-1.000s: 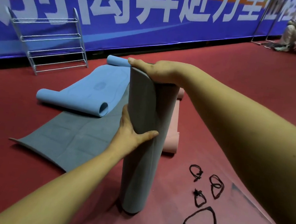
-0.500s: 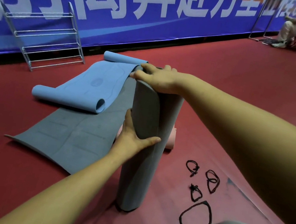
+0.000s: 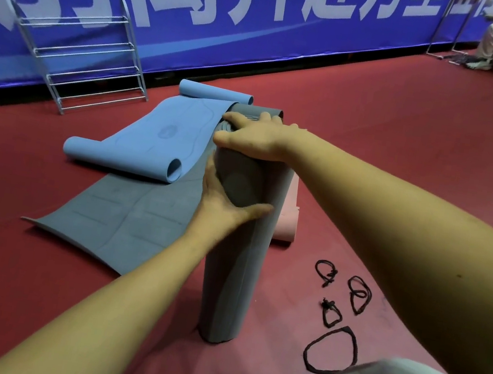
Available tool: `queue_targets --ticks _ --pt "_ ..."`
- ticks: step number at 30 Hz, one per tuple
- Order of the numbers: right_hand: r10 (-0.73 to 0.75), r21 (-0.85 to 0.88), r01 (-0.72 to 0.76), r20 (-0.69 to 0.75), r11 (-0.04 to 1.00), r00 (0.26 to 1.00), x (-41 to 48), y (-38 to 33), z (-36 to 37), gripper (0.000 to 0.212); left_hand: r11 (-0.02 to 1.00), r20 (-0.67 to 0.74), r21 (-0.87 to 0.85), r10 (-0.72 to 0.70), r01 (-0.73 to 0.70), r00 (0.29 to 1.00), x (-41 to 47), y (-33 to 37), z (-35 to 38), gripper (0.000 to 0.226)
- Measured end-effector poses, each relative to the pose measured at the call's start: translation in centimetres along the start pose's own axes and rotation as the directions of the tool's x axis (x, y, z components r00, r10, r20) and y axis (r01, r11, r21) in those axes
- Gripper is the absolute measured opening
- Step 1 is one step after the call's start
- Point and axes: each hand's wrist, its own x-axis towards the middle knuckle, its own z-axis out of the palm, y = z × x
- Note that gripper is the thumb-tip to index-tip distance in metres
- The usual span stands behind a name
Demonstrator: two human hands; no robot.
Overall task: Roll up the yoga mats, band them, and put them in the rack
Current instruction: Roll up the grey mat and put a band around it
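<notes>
A red sports-hall floor (image 3: pixel 377 116) stretches to a long blue banner with large white characters (image 3: pixel 234 2) along the far wall. A silver wire rack with several rungs (image 3: pixel 79 53) leans against the banner at far left, with nothing on it.

In the centre, a grey rubber yoga mat rolled into a tall tube (image 3: pixel 235 265) stands upright on its end on the floor. The person's right hand (image 3: pixel 255 138) lies flat over the top of the roll, pressing down on its coiled end. The left hand (image 3: pixel 223 202) wraps the left side of the tube about halfway up, thumb across the front. No band is around it yet.

Behind and to the left, a flat grey mat (image 3: pixel 113 211) lies open, with a partly curled light blue mat (image 3: pixel 157 135) on top of it. A pale pink mat (image 3: pixel 286 221) shows just behind the roll. Four loose black elastic bands (image 3: pixel 331 348) lie on the floor to the right, near the roll but apart from it.

Judged from this, the risk is the roll springing loose: reaching for a band frees one hand, and the outer layer could unwind or the tube could topple. Uneven pressing from above might also telescope the coils.
</notes>
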Motion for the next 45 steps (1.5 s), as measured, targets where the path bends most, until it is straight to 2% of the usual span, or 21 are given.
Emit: queue_targets --ticks 2,5,9,12,15,17,19,22,23,24,26,28,31,33,35,39,45 --pt "0.003 0.004 -0.003 -0.021 1.0 1.0 0.1 0.5 0.1 0.072 1.0 -0.031 0.019 -0.011 0.011 0.999 0.1 0.8 1.0 0.147" --pt "0.043 0.052 -0.04 -0.059 0.998 0.997 0.3 2.7 0.0 0.074 0.996 0.008 0.091 -0.023 0.022 1.0 0.4 2.1 2.8 0.157" --pt "0.079 0.157 -0.059 -0.122 0.986 0.989 0.3 5.9 0.0 0.07 0.988 -0.008 0.153 -0.003 0.004 1.0 0.9 3.5 5.3 0.137" --pt "0.034 0.268 0.017 -0.185 0.963 0.982 0.2 8.3 -0.6 0.074 0.977 -0.027 0.214 0.033 -0.027 0.999 1.4 3.8 6.7 0.129" --pt "0.019 0.384 0.102 -0.299 0.918 0.954 0.6 11.0 -1.5 0.057 0.961 -0.048 0.274 0.054 -0.039 0.997 1.5 4.4 7.9 0.129" --pt "0.081 0.522 0.134 -0.368 0.842 0.926 0.6 13.2 -2.1 0.051 0.941 -0.041 0.326 0.111 -0.092 0.993 1.6 4.9 8.5 0.129" --pt "0.202 0.704 0.132 -0.37 0.697 0.907 0.4 15.9 -2.0 0.059 0.909 -0.005 0.391 0.161 -0.146 0.987 2.0 5.4 8.9 0.129" --pt "0.48 0.931 0.001 -0.188 0.365 0.857 0.5 21.2 0.7 0.054 0.859 0.075 0.477 0.172 -0.187 0.982 2.3 4.5 10.2 0.128" --pt "0.551 0.953 -0.047 -0.133 0.299 0.824 0.8 23.2 2.7 0.049 0.843 0.097 0.503 0.161 -0.188 0.982 2.3 3.8 10.6 0.128" --pt "0.605 0.949 -0.114 -0.093 0.294 0.791 1.1 25.2 5.1 0.042 0.828 0.115 0.528 0.15 -0.188 0.982 2.1 2.9 11.2 0.128" --pt "0.637 0.873 -0.286 -0.036 0.395 0.77 1.4 29.3 11.2 0.033 0.795 0.139 0.578 0.125 -0.183 0.982 1.8 1.0 12.4 0.131" --pt "0.626 0.725 -0.453 0.04 0.518 0.779 1.2 32.5 17.5 0.029 0.759 0.157 0.622 0.121 -0.193 0.98 1.8 -0.3 14.2 0.132" --pt "0.549 0.437 -0.568 0.183 0.697 0.815 0.1 34.5 25.5 0.031 0.704 0.23 0.661 0.14 -0.26 0.963 2.2 -1.4 17.3 0.131" --pt "0.495 0.342 -0.565 0.275 0.751 0.824 -0.6 34.8 29.0 0.034 0.676 0.279 0.667 0.163 -0.313 0.946 2.2 -2.1 18.9 0.13" --pt "0.444 0.28 -0.54 0.34 0.794 0.829 -0.7 35.2 32.1 0.021 0.665 0.314 0.663 0.171 -0.345 0.934 2.2 -2.9 20.0 0.13" --pt "0.35 0.195 -0.46 0.419 0.866 0.838 -0.5 36.1 38.2 0.025 0.65 0.357 0.67 0.141 -0.359 0.923 2.5 -3.5 21.9 0.129" --pt "0.199 -0.009 -0.232 0.545 0.973 0.814 0.5 35.1 44.5 0.034 0.642 0.416 0.661 0.117 -0.388 0.902 3.2 -4.1 23.9 0.128"
